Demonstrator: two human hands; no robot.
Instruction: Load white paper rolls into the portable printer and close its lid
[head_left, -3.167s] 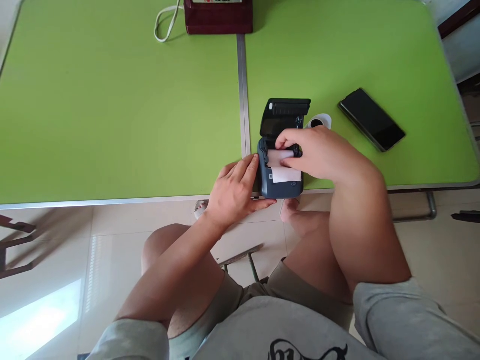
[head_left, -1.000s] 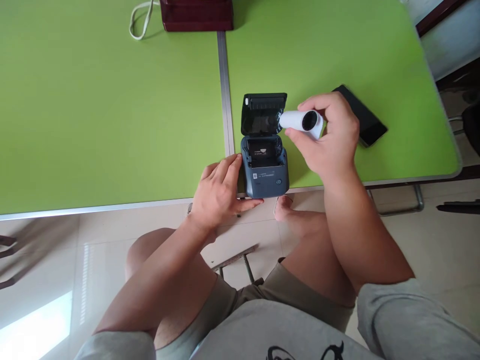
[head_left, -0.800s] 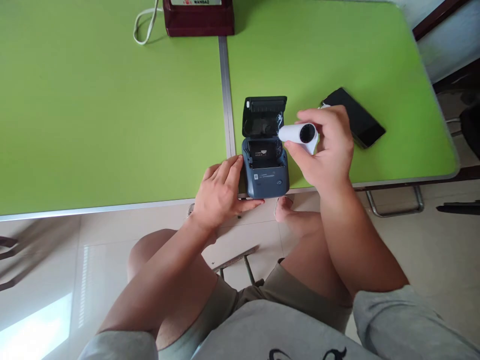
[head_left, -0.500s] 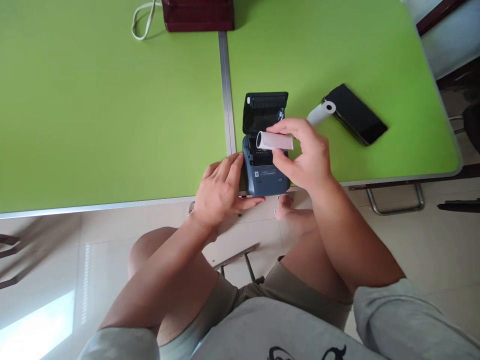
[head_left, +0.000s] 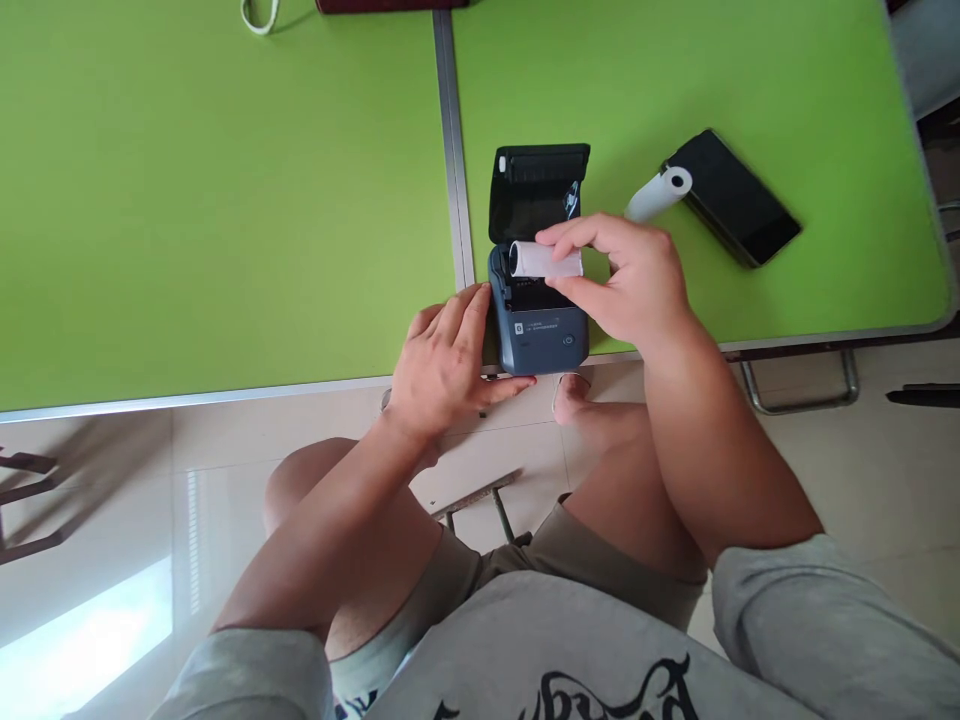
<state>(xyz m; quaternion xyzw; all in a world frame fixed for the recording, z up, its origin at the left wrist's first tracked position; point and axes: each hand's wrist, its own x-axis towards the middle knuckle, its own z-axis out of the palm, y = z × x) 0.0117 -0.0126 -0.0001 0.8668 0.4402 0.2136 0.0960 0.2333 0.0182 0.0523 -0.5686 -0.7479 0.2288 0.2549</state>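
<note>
A dark blue portable label printer (head_left: 543, 342) rests at the table's front edge with its black lid (head_left: 538, 195) swung up. Between the thumb and fingers of my right hand (head_left: 637, 270) is a small paper roll (head_left: 531, 260), lying sideways over the printer's open compartment. Whether the roll touches the compartment floor, I cannot tell. My left hand (head_left: 442, 365) grips the printer's lower left corner, fingers against its side and thumb along the front edge. Another white paper roll (head_left: 652, 196) lies to the right, partly behind my right hand.
A black smartphone (head_left: 739, 200) lies right of the second roll, close to it. The green table (head_left: 225, 220) has a metal seam (head_left: 452, 140) left of the printer. At the far edge of view are a dark red object (head_left: 382, 5) and a white cord loop (head_left: 261, 20).
The view has shifted slightly. My right hand has brought the roll a little to the left over the compartment and turned it slightly. My left hand keeps its place on the printer.
</note>
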